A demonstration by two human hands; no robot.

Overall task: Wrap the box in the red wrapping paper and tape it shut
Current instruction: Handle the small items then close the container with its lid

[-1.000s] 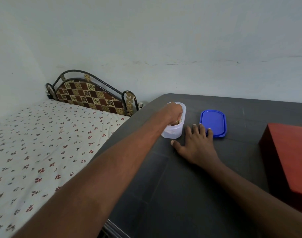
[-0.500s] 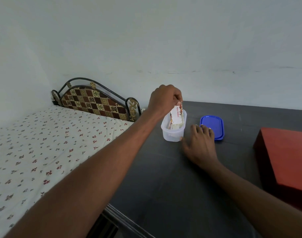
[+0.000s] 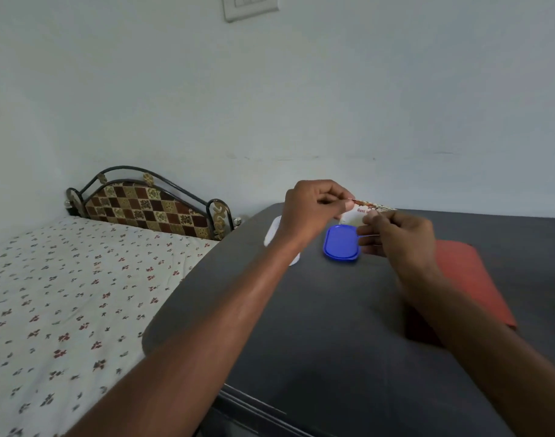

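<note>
**Two hands hold a small card above the table**

The left hand (image 3: 314,206) is up in the air over the dark table (image 3: 317,326). Its fingers are curled, and the thumb and a fingertip pinch the left end of a small white card (image 3: 361,211). The card has red print and a red and brown pattern along its top edge. The words on it are too small to read.

The right hand (image 3: 396,234) is just beside the left one. Its fingers are curled too, and they pinch the right part of the same card. So both hands hold the card between them, above the table and not touching it.

Under the hands lies a blue lid (image 3: 340,242), flat on the table. To the left of the lid is a clear plastic tub (image 3: 271,234). The left arm hides most of the tub, so only bits of it show.

The red wrapped box (image 3: 471,279) sits on the table on the right side, behind the right arm. No hand touches it. The arm covers part of it.

To the left of the table is a bed (image 3: 65,294) with a white sheet with small red flowers. At its far end is a headboard (image 3: 150,206) with a dark metal frame and brown and gold squares. A white switch plate (image 3: 251,6) is high up on the pale wall.
</note>
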